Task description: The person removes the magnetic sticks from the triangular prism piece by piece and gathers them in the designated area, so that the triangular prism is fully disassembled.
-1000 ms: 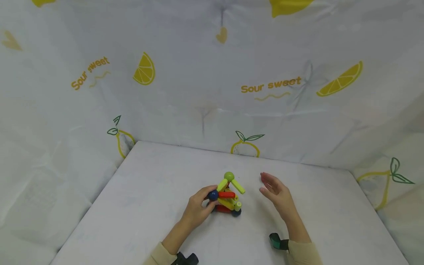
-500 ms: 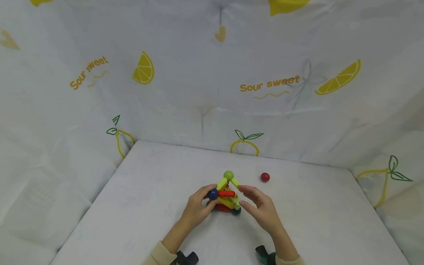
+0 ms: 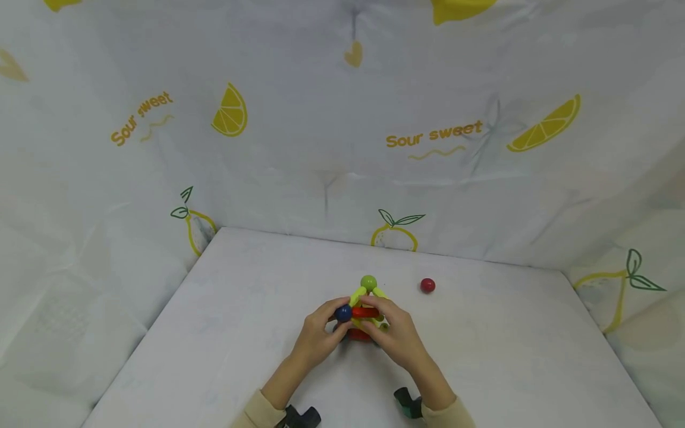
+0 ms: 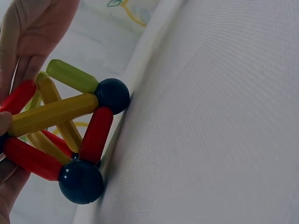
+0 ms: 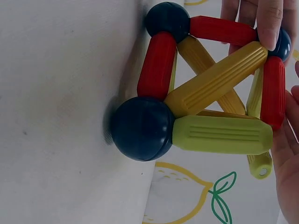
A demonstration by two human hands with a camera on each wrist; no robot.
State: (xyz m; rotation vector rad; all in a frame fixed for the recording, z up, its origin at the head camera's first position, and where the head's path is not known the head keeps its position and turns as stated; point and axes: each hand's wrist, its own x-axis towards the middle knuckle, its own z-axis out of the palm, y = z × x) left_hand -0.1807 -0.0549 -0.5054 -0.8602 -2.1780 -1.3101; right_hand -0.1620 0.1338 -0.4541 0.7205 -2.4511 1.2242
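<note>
A building toy of coloured rods and balls stands on the white table between my hands. My left hand (image 3: 318, 336) grips its blue ball (image 3: 343, 313), the thumb also lying on the end of a yellow rod (image 5: 217, 79) in the right wrist view. My right hand (image 3: 398, 336) is around the free side, its thumb and fingers spread either side of a red rod (image 3: 366, 312); whether they touch it is unclear. A green ball (image 3: 368, 283) tops the toy. Dark blue balls (image 5: 142, 128) form its base, and a lime rod (image 5: 222, 135) sticks out from one.
A loose red ball (image 3: 427, 285) lies on the table (image 3: 514, 339) behind and right of the toy. White lemon-print sheeting (image 3: 299, 119) rises along the back and sides. Dark straps (image 3: 408, 403) hang at both wrists.
My right hand has come left from beside the red ball, which now shows uncovered, to the toy's right side. My left hand keeps its hold on the blue ball.
</note>
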